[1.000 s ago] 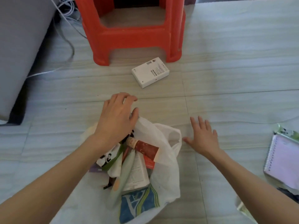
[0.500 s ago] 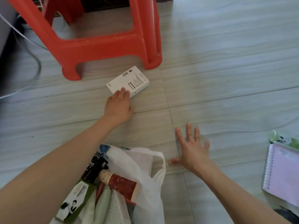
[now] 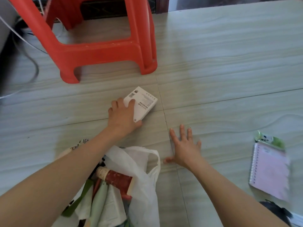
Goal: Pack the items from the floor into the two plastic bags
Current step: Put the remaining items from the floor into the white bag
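**Left hand clamps the white box beside the red stool**

The red plastic stool (image 3: pixel 98 43) is the thing to steer by here. Just in front of its near right leg, on the pale tiled floor (image 3: pixel 229 71), lies a flat white box (image 3: pixel 142 104) with small print and a barcode on top. The person's left hand (image 3: pixel 122 115) is closed on it: fingers curled over the box's left edge and top, thumb tucked under the near corner, and that near end looks tipped up a little off the tiles.

The right hand (image 3: pixel 185 148) is nearer to the person than the stool and off to its right, palm down with the fingers spread wide, flat on the floor and gripping nothing.

On the near side of the stool, under the left forearm, a white plastic bag (image 3: pixel 141 163) sits open and already stuffed; a red-wrapped roll (image 3: pixel 118 177) and some green and white printed packets (image 3: pixel 105 202) show in its mouth.

Far to the right of the stool, a pink spiral notebook (image 3: pixel 270 171) lies on the tiles, with a green-and-white tube (image 3: pixel 268 140) touching its far edge.
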Demonstrator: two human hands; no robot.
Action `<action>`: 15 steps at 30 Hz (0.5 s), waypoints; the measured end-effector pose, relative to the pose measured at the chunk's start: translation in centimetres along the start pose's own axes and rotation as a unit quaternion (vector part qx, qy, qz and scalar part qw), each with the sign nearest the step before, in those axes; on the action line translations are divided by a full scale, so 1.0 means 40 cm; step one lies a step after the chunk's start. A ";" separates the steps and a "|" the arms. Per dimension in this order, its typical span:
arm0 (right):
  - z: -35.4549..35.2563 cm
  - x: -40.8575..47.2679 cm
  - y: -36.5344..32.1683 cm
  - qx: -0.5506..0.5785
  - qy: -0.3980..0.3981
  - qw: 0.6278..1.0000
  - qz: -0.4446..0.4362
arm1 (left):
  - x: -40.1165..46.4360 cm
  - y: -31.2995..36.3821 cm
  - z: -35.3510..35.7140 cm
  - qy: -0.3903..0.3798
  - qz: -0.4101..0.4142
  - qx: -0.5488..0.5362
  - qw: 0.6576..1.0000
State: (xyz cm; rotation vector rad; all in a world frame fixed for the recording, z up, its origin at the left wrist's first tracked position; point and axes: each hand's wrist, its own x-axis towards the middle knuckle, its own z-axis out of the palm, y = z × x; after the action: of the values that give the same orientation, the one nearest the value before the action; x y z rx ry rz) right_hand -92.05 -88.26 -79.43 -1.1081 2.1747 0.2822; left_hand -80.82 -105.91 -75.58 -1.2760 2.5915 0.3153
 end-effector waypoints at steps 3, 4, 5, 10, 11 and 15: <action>-0.001 -0.002 0.010 0.009 0.012 1.000 0.004 | -0.099 0.021 -0.051 0.099 0.042 -0.041 0.993; 0.000 -0.004 0.012 0.017 0.010 1.000 0.005 | -0.140 0.020 -0.067 0.121 0.049 -0.068 0.989; 0.005 -0.013 0.010 0.031 0.010 0.999 0.003 | -0.183 0.016 -0.081 0.134 0.051 -0.094 0.985; 0.042 -0.203 -0.063 0.352 0.070 0.933 0.020 | -0.389 -0.041 -0.100 0.164 0.017 -0.195 0.967; 0.047 -0.254 -0.083 0.434 0.027 0.901 0.020 | -0.425 -0.054 -0.091 0.162 0.007 -0.206 0.965; 0.087 -0.361 -0.132 0.586 -0.196 0.786 0.019 | -0.547 -0.101 -0.043 0.153 -0.027 -0.215 0.964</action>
State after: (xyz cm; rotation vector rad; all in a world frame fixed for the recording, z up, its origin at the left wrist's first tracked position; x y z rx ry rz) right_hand -80.34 -80.72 -72.07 -0.2262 1.4885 -0.7064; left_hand -64.86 -92.49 -67.71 -1.6486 2.8372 0.7616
